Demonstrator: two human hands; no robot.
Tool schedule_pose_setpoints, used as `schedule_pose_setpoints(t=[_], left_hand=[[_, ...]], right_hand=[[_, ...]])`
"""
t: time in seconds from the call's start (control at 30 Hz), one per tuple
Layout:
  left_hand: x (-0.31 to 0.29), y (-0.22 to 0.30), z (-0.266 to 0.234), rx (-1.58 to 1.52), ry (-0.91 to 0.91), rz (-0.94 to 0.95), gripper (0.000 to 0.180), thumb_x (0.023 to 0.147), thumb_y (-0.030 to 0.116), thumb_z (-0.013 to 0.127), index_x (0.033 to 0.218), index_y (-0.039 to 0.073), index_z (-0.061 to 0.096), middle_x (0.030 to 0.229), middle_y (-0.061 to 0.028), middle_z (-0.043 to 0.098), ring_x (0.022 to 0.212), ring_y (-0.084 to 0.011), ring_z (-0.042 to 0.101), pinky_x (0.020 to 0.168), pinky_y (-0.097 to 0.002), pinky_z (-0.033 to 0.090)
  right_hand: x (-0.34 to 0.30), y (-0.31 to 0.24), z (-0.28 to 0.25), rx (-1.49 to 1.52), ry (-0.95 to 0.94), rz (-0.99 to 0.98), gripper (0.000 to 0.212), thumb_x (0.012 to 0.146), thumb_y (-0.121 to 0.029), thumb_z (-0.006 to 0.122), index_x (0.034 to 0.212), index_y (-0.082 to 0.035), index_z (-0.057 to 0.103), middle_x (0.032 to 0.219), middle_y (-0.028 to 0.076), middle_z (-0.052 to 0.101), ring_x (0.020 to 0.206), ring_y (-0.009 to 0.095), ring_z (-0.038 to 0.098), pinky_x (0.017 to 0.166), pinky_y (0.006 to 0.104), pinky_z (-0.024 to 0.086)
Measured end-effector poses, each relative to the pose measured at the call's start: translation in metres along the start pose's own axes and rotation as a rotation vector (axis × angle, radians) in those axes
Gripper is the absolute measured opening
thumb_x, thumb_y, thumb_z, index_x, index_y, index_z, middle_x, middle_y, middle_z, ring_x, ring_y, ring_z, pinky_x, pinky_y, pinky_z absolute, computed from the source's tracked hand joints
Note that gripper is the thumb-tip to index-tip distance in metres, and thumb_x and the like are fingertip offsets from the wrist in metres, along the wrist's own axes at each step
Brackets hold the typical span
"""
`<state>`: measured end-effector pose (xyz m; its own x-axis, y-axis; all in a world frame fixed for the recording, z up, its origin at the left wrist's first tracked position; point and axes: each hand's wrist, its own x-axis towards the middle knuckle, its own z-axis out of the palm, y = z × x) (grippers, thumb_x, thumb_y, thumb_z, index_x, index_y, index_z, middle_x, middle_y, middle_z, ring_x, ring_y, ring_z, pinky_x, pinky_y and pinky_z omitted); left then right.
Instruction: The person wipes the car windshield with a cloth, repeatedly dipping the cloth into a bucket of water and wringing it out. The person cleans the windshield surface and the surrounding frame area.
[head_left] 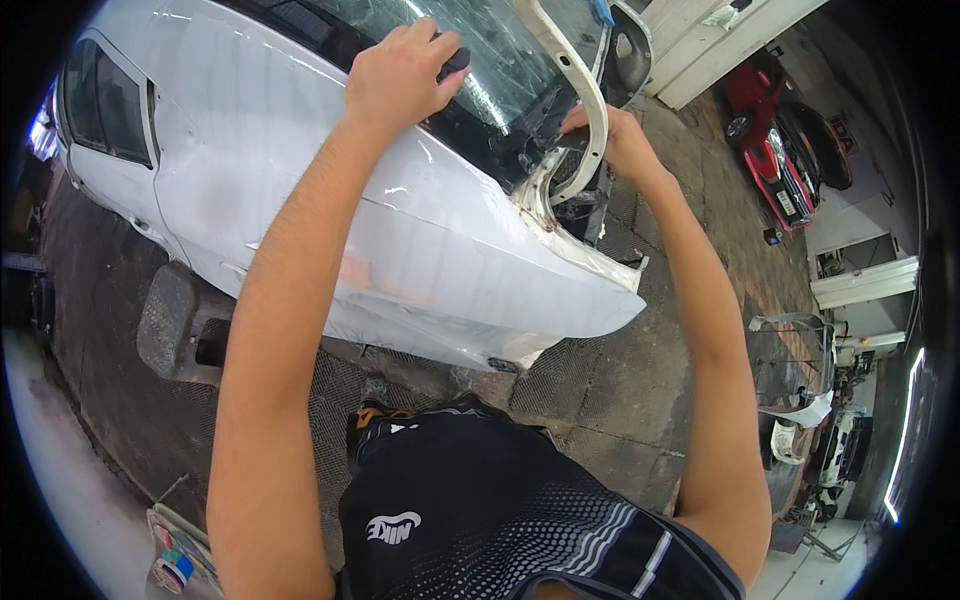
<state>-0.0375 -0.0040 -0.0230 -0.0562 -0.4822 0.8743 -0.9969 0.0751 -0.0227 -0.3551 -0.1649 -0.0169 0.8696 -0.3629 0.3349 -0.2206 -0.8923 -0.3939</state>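
A car body (230,120) in white and pale grey, patchy in finish, fills the upper left. Over the dark edge beside its glass (430,40), my left hand (395,75) is closed around a small black object (455,65), whose kind I cannot make out. My right hand (622,145) reaches in at the open end of the body, behind a curved white metal frame piece (594,120). Its fingers are bent by dark parts there, and the frame hides their tips. What they grip, if anything, does not show.
A grey box-shaped part (168,318) lies on the floor below the car's side. At the far right stands a red car (775,150) with its hood raised. Loose car panels (800,400) are at the right, and a white pillar (690,55) rises beyond the frame.
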Motion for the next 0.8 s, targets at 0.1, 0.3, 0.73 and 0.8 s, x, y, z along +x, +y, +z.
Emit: schedule_pose_setpoints(t=[0.1, 0.3, 0.73, 0.8], left_hand=[[0.000, 0.001, 0.000, 0.015, -0.055, -0.046, 0.027, 0.089, 0.037, 0.082, 0.102, 0.017, 0.069, 0.094, -0.0001, 0.061, 0.088, -0.0218, 0.071, 0.068, -0.0383, 0.060], [0.004, 0.003, -0.007, 0.044, -0.139, -0.074, 0.026, 0.090, 0.036, 0.081, 0.106, 0.017, 0.071, 0.101, 0.0015, 0.065, 0.090, -0.0233, 0.071, 0.071, -0.0387, 0.059], [0.031, 0.138, 0.079, -0.238, -0.619, -0.403, 0.044, 0.094, 0.050, 0.071, 0.102, 0.007, 0.071, 0.090, -0.0196, 0.075, 0.090, -0.0444, 0.074, 0.080, -0.0526, 0.059], [0.028, 0.134, 0.083, -0.203, -0.425, -0.431, 0.045, 0.095, 0.050, 0.070, 0.101, 0.006, 0.076, 0.092, -0.0220, 0.076, 0.088, -0.0428, 0.075, 0.080, -0.0503, 0.061]], right_hand=[[0.009, 0.011, 0.009, -0.037, -0.149, -0.175, 0.032, 0.078, 0.007, 0.075, 0.105, -0.010, 0.079, 0.112, 0.009, 0.072, 0.108, 0.031, 0.069, 0.098, 0.0404, 0.054], [0.002, 0.004, 0.003, 0.041, -0.273, -0.248, 0.047, 0.075, 0.017, 0.068, 0.111, -0.012, 0.075, 0.113, 0.004, 0.070, 0.120, 0.031, 0.062, 0.111, 0.0446, 0.046], [-0.003, 0.048, 0.033, -0.068, -0.095, -0.511, 0.041, 0.076, 0.006, 0.070, 0.113, -0.013, 0.077, 0.117, 0.006, 0.070, 0.116, 0.030, 0.059, 0.101, 0.0443, 0.044], [-0.003, 0.058, 0.022, -0.170, -0.114, -0.516, 0.039, 0.077, 0.004, 0.069, 0.111, -0.012, 0.078, 0.115, 0.006, 0.070, 0.115, 0.029, 0.060, 0.100, 0.0435, 0.045]])
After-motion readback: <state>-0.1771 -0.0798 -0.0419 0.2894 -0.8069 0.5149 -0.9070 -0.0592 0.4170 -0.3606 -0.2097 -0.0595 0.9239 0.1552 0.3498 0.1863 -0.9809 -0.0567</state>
